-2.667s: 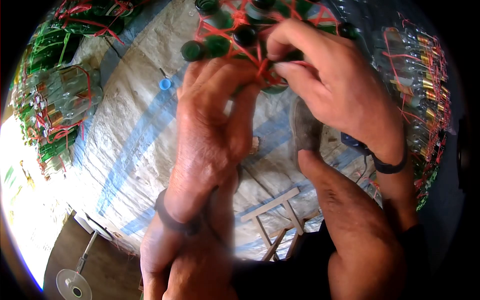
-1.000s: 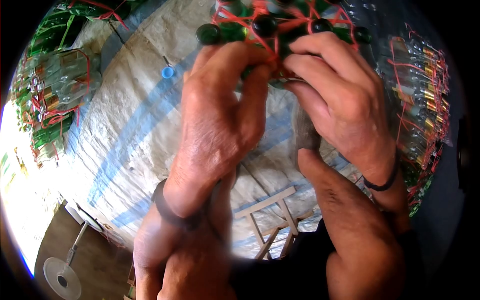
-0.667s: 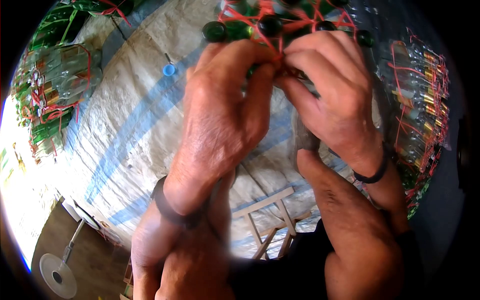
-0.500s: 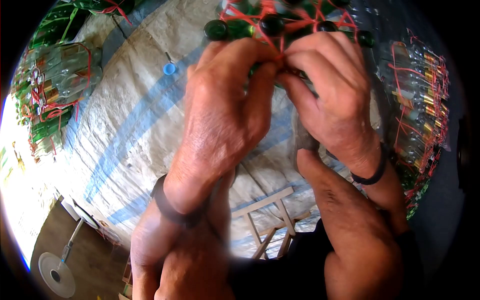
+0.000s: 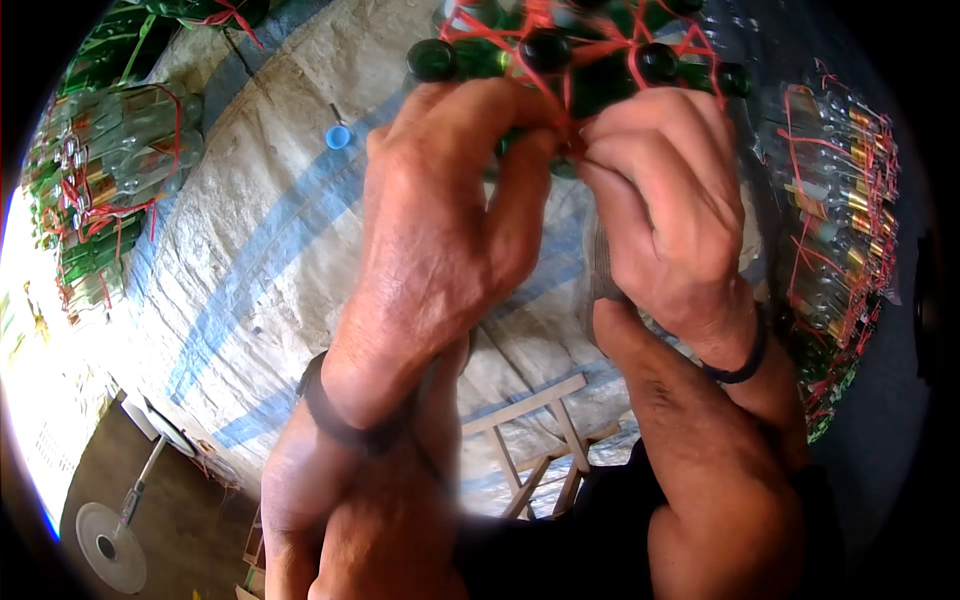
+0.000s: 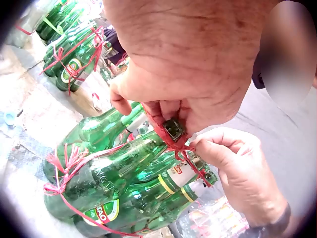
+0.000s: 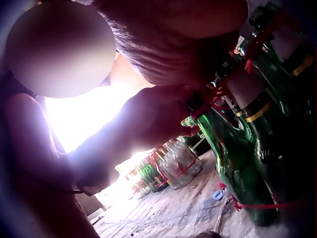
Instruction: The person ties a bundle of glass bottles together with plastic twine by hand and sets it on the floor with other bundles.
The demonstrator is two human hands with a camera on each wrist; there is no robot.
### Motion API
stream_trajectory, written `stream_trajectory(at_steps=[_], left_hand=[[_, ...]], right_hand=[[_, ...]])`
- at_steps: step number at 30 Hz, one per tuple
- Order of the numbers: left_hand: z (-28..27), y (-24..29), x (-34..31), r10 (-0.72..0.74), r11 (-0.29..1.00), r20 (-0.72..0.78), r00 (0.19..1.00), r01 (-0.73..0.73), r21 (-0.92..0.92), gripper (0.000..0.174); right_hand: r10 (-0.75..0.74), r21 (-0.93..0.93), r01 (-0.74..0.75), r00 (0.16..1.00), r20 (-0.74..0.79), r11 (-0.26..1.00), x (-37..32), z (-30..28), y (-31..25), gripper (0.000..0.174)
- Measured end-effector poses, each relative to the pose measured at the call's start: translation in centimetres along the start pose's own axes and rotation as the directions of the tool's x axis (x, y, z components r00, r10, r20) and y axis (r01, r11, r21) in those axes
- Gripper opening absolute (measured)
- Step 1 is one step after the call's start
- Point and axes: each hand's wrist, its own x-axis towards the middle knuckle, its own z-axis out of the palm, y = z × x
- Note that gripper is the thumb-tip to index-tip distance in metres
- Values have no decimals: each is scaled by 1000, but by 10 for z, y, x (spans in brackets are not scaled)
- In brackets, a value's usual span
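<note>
A bundle of green glass bottles (image 5: pixel 545 50), lashed around the necks with red plastic twine (image 5: pixel 625 45), stands upright at the top of the head view. My left hand (image 5: pixel 430 220) is at its near side, thumb and forefinger pinching the twine by a bottle neck. Close beside it, my right hand (image 5: pixel 670 200) pinches a strand of the same twine between thumb and fingertips. The left wrist view shows the red twine (image 6: pixel 178 146) knotted at the bottle mouth between both hands. A second twine band (image 6: pixel 59 186) circles the bottles (image 6: pixel 114 173) lower down.
Bundles of clear bottles stand at left (image 5: pixel 130 150) and right (image 5: pixel 840 200). A blue cap (image 5: pixel 339 137) lies on the blue-striped white sheet (image 5: pixel 270 270). A wooden frame (image 5: pixel 525 405) sits near my legs, and a standing fan (image 5: pixel 110 545) at lower left.
My right hand first came down beside the left hand at the twine. In the last half second it has pulled slightly back toward me. The left hand stays almost in place.
</note>
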Motion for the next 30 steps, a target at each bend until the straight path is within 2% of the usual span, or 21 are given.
stream_trajectory(at_steps=[2,12,22,30], left_hand=[[-3,2,0,26,999,36,999,-28,46,13],[-1,1,4,131,980,89,987,-142,136,15],[1,-5,6,226,942,94,970,-242,231,19],[-1,-6,5,211,943,104,972,-231,241,21]], right_hand=[[-8,45,11,999,-53,999,-4,1,-3,21],[31,101,-27,999,-33,995,-27,7,-19,23],[25,235,-59,989,148,970,-49,11,-27,25],[-11,265,-32,987,158,964,-51,10,-27,16]])
